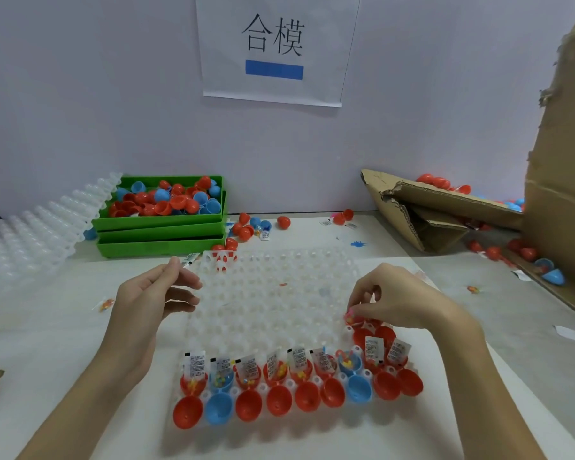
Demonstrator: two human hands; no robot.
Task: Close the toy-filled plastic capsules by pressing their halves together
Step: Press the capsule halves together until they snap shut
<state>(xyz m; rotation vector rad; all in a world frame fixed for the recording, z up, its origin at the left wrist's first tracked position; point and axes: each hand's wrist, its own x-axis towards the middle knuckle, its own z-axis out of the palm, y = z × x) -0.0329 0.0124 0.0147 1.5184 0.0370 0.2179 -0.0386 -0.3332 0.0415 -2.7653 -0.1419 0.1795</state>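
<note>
My right hand point(402, 298) pinched a small pink toy point(350, 314) over a red capsule point(357, 322) at the tray's point(263, 293) right edge; my left hand point(153, 293) hovered above the tray, fingers loose, holding nothing. The open capsules point(296, 380) sat along the near rows, paper slips point(196, 363) sticking up. I judged a slip could catch between the halves and stop them snapping shut.

White table point(80, 376) carries a clear dimpled tray point(266, 303), stacked green bins point(161, 234), torn cardboard point(422, 214), spare trays point(30, 237), loose capsules point(246, 227).
</note>
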